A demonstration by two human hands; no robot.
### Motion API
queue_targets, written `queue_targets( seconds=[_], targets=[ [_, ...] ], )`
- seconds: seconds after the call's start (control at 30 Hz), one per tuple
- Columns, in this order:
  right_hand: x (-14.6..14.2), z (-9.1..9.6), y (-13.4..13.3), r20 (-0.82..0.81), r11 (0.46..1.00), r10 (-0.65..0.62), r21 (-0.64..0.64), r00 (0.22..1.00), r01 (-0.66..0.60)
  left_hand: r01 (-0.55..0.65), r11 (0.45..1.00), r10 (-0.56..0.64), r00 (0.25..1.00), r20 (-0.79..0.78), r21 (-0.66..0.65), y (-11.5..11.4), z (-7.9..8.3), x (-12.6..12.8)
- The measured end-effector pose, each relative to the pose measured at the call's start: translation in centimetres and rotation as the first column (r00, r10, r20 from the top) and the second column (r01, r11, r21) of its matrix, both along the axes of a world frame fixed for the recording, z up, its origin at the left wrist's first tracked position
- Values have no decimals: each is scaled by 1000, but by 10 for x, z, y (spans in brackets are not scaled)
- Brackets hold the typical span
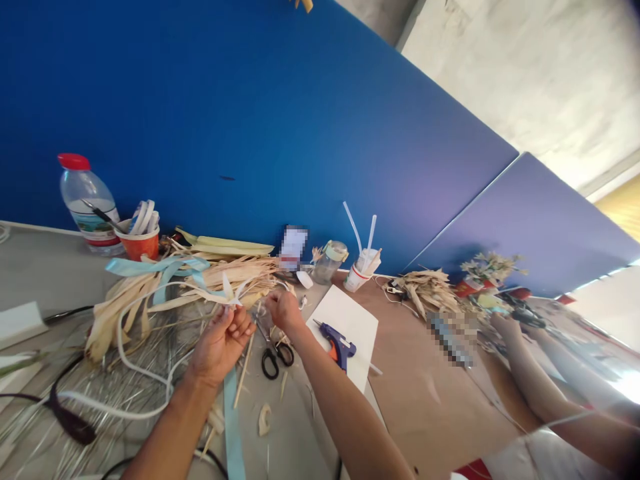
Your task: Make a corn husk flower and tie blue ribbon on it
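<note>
Petals — thin, white and pointed — make up a small star-shaped flower (233,293), pinched upright between the thumb and fingers of the left hand (220,343). The right hand (285,312) is level with that grip, its fingers bent inward; whether they hold anything is hidden, so I cannot tell. The relation that counts most, I judge, is the short sideways gap: the flower lies just to the left of the right hand, near but apart from it, while the left hand touches it from below. It has no strong long axis; one petal points up towards the blue partition panel (225,120), another slants up and to the right, towards the side where the right hand is.

The flower looks light and stiff enough to keep its spread, with a yellowish tint on the left petal, and would probably crumple under a hard squeeze. Behind it lie dry tan husk strips (117,313). Below the gap, a pair of black-handled metal scissors (273,346) rests on the grey worktop (297,433) — blades pointing away from the person — and beyond the right forearm a dark-blue glue gun (340,341) lies on a white sheet (345,310).
</note>
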State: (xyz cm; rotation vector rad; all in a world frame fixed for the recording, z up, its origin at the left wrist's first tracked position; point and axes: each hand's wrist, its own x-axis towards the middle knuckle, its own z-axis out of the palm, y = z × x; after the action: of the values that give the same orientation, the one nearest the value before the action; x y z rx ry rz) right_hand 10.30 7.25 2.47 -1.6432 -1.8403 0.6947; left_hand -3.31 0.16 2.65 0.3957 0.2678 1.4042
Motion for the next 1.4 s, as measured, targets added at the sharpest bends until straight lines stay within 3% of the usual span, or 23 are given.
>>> queue_targets(
  seconds=[0.47,0.67,0.77,0.87,1.07,1.27,1.33,1.4],
  targets=[
    [4,6,31,313,997,-82,25,946,78,-41,999,41,999,4,-26,1,-1,-2],
    [6,3,35,376,989,129,25,918,-149,-46,998,47,999,6,-45,1,0,-4],
    [2,-2,32,448,939,312,-15,838,-342,-51,998,51,999,3,-42,2,-1,-4],
    [-2,-2,32,525,910,366,-29,768,-414,-60,998,60,998,-2,-29,2,-2,-5],
    [8,14,34,504,941,293,0,812,-339,-66,998,65,998,-13,-14,2,-3,-6],
    [46,42,15,432,979,166,32,886,-200,-44,999,43,999,-26,-18,3,-4,-5],
    [59,52,6,312,992,88,54,946,-110,-44,999,43,999,-23,-19,4,-3,-5],
    [68,59,-4,49,1000,7,9,999,-7,-41,999,40,999,-16,-28,4,-2,-5]
  ],
)
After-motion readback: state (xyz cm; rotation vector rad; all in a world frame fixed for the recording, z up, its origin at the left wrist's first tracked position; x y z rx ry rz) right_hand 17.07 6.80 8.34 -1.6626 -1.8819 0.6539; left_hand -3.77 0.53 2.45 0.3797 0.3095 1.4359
